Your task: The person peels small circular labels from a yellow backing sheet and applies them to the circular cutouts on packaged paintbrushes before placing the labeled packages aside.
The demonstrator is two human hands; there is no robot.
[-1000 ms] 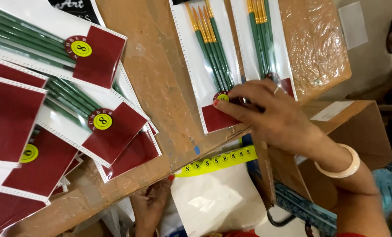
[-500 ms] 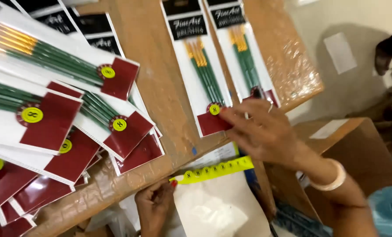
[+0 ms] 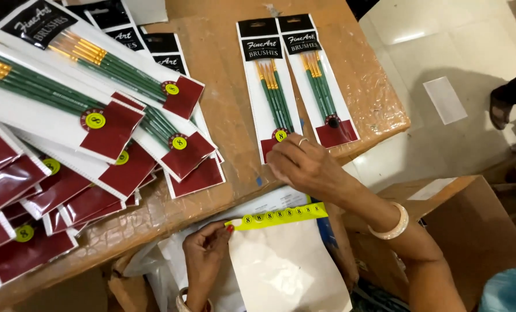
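A brush pack (image 3: 269, 92) lies flat on the brown table (image 3: 223, 92). It is a long white card in clear wrap, with a black top, thin green brushes with gold bands, and a dark red bottom. A small round yellow sticker (image 3: 280, 136) sits on the red part, right at the fingertips of the right hand (image 3: 304, 164). A second pack (image 3: 321, 81) just like it lies touching it, on the far side from the fingers; its round spot is dark, not yellow.

The packs hold the brushes inside their clear wrap. A brown cardboard box (image 3: 472, 231) stands on the floor beside the right arm; what is in it cannot be seen.

The fingers of the right hand are bent and close together, and they press down on the red bottom of the brush pack, next to the yellow sticker. There is a ring on one finger and a white bangle (image 3: 392, 226) on the wrist.

The left hand (image 3: 203, 254) is lower down, under the table edge. Its fingers (image 3: 226, 230) pinch the end of a yellow sticker strip (image 3: 278, 216) that lies on a white sheet (image 3: 281, 271).

Far from both hands, many more packs (image 3: 84, 127) lie in a big pile on the table, one over another.
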